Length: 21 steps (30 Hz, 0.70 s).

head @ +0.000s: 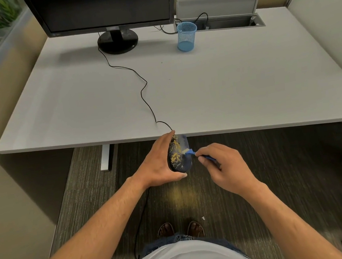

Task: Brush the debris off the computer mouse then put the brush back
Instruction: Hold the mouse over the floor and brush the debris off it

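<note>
Just below the desk's (pixel 183 97) front edge, at lower center of the frame, the left hand (pixel 159 164) grips the one mouse (pixel 179 157) in the air over the carpet, clear of the desktop. Yellow debris (pixel 175 154) covers its left side. The right hand (pixel 223 166) pinches the one blue brush (pixel 193 153), bristles touching the mouse. One cord (pixel 142 89) runs up the desk to the monitor (pixel 104 7). One blue mesh cup (pixel 187 36), upper center, looks empty. Two feet (pixel 181 230) stand below.

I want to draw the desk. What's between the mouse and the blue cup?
Head view: only bare desk between mouse and cup; the mouse's cord runs off left.
</note>
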### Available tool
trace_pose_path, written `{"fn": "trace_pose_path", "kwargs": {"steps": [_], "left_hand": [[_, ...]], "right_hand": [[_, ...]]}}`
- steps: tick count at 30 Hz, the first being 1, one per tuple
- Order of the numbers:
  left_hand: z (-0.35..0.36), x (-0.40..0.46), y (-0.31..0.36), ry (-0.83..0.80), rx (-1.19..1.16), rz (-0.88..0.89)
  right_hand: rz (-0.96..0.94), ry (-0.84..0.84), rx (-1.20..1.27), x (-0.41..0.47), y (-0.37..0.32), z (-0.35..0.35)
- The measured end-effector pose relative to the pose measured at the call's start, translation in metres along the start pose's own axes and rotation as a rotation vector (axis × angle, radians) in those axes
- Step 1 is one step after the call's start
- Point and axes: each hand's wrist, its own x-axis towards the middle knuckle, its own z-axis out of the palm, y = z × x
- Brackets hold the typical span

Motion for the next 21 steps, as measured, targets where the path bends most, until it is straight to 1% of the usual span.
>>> {"fn": "trace_pose_path", "kwargs": {"steps": [6,15,21], "left_hand": [[0.0,0.002,0.004,-0.012,-0.008,0.001],[-0.002,-0.002,0.007,0.028,0.045,0.062],[-0.004,-0.001,0.006,0.035,0.039,0.071]], "right_hand": [[0.088,0.129,0.035,0.019,0.007,0.003],[0.118,0.104,0.033,0.037,0.015,0.013],[0.113,0.049,0.052,0.026,0.012,0.015]]}}
